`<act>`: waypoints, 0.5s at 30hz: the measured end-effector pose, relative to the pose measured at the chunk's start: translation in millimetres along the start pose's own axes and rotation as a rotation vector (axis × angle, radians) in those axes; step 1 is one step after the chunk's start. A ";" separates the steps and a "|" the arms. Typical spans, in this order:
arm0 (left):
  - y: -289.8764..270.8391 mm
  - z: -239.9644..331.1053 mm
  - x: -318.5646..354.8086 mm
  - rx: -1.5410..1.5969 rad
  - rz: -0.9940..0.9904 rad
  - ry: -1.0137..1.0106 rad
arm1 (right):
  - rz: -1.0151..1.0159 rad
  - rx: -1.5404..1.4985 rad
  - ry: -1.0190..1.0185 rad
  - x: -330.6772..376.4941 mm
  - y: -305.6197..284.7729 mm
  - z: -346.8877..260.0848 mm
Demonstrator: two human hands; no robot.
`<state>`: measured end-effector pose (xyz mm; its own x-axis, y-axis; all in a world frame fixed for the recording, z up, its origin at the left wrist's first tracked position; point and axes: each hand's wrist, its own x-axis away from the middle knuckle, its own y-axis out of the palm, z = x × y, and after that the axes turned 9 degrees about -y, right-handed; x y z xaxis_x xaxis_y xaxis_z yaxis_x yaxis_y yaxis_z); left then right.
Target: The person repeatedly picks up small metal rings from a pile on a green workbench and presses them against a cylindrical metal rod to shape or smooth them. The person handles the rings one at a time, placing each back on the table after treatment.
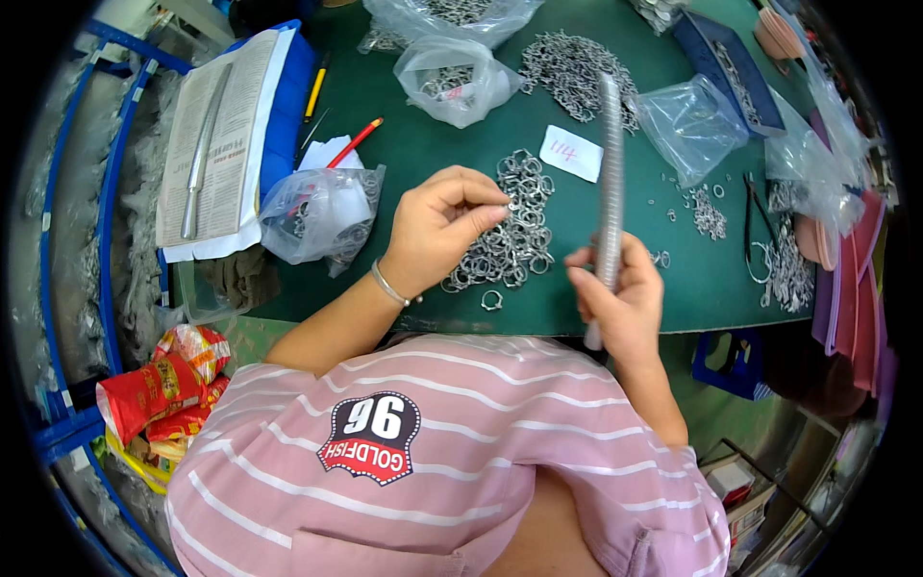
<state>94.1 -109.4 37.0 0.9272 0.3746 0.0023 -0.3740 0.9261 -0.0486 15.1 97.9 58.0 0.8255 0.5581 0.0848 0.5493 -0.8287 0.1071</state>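
Green matting covers the tabletop (692, 279), which is crowded with metal parts and clear bags. Near its front edge lies a pile of small silver rings (514, 236). The left hand (437, 226) hovers over the pile's left side, its fingers (490, 204) pinched together on a single ring at the pile's upper edge; a thin bangle (389, 286) circles the wrist. The right hand (620, 298) is raised just right of the pile, fingers clamped around the lower part of a long rod (610, 183) packed with stacked rings, which stands nearly upright and reaches up past a white slip of paper (571, 153). A loose ring (492, 300) lies alone by the table's edge. Beyond the slip spreads a second heap of rings (572, 72), with a knotted bag (452, 77) to its left and another bag (692, 120) to its right. Further left are a bag (322, 213) holding white scraps, a red pencil (354, 142), and a newspaper (226, 135) with a metal bar lying on it. Pliers (752, 216) rest at the right, near more rings.
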 end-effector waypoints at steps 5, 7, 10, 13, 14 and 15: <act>22.8 8.0 13.6 0.032 -0.026 0.046 | -0.100 -0.106 -0.121 -10.1 26.2 2.7; 24.4 7.5 15.0 0.064 -0.061 0.008 | -0.079 -0.105 -0.120 -10.9 25.7 0.8; 20.2 7.4 14.8 0.275 -0.079 -0.150 | -0.053 -0.126 -0.080 -10.2 23.7 -3.6; 15.9 6.5 14.6 0.359 -0.077 -0.293 | -0.032 -0.132 -0.078 -9.4 24.0 -5.1; 15.3 7.4 13.9 0.401 -0.090 -0.339 | -0.025 -0.131 -0.087 -9.0 24.5 -4.9; 14.9 8.0 13.7 0.443 -0.103 -0.386 | -0.025 -0.113 -0.101 -8.2 24.4 -4.0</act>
<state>101.0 -90.1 44.3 0.9159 0.1939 0.3514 -0.3320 0.8580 0.3919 21.2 73.3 63.9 0.8237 0.5667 -0.0184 0.5563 -0.8016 0.2190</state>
